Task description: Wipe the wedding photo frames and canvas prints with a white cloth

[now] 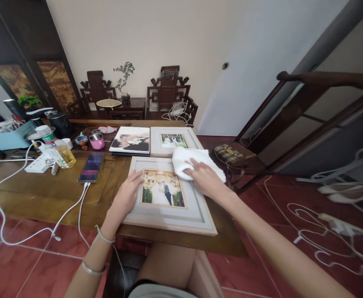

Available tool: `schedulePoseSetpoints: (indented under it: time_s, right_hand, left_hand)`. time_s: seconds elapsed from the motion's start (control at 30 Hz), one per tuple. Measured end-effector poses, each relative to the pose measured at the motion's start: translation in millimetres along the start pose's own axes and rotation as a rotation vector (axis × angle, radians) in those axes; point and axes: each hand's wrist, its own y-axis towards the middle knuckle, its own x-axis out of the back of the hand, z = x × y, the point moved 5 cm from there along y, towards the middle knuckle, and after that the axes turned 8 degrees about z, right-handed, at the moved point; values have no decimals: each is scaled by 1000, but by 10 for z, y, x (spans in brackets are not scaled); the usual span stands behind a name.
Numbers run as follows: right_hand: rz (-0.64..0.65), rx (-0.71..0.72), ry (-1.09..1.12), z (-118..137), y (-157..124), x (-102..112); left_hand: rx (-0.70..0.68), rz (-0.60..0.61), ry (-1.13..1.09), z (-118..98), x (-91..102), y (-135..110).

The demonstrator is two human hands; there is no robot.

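A framed photo (164,188) of a couple lies flat on the wooden table in front of me, in a pale frame with a wide light mat. My left hand (128,192) rests on its left edge, fingers stretched out over the border. At the frame's upper right corner, my right hand (203,176) grips a white cloth (186,159), pressing it onto the frame. Part of the cloth hangs past the frame's right side. A second framed photo (174,140) lies just behind, partly covered by the cloth. Left of that one sits a photo album (130,140).
Left on the table (113,174) are a phone (91,167) with white cables, a pink cup (97,140), a bottle (65,156), a power strip (38,163) and a blue box (10,136). A chair (318,82) holding a plaid bag (227,153) stands at right; cables (327,231) trail on the floor.
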Motion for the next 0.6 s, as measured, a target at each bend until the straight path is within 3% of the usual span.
schedulePoseSetpoints:
  time_s: [0.17, 0.43, 0.5, 0.6]
  right_hand:
    - [76, 33, 91, 136, -168, -46]
    - [134, 142, 221, 528, -1025, 119]
    - [132, 125, 228, 529, -1058, 147]
    - [117, 49, 206, 418, -854, 166]
  left_hand:
    - [-39, -42, 19, 13, -12, -20]
    - [-90, -31, -34, -3, -27, -25]
    - [-83, -11, -32, -10, -23, -20]
    - [-63, 16, -24, -2, -22, -12]
